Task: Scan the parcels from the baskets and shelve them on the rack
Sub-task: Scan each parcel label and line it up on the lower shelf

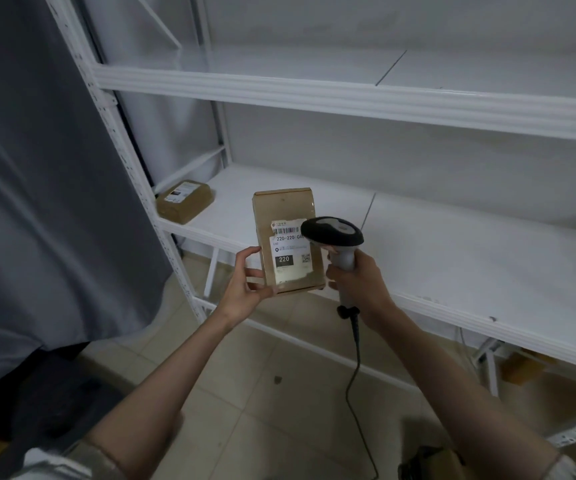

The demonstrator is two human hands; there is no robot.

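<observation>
Forearms: both reach forward from the bottom edge of the view toward the rack.
Left hand (245, 284): thumb and fingers curl round the lower left corner of the cardboard parcel (288, 242), label facing the camera.
Right hand (357, 280): fingers wrap tight round the grip of the scanner (333, 237), whose head overlaps the label's (290, 252) right edge beside the barcode; its cable (354, 368) hangs to the floor.
Parcel's place: in the air, just before the front edge of the middle shelf (453, 258), not yet set down.
Done: one parcel on shelf (184, 201) lies at the shelf's far left corner.
Left: by my judgement, this scan, then shelving; upper shelf (314, 90) bare where seen. Baskets out of view.
</observation>
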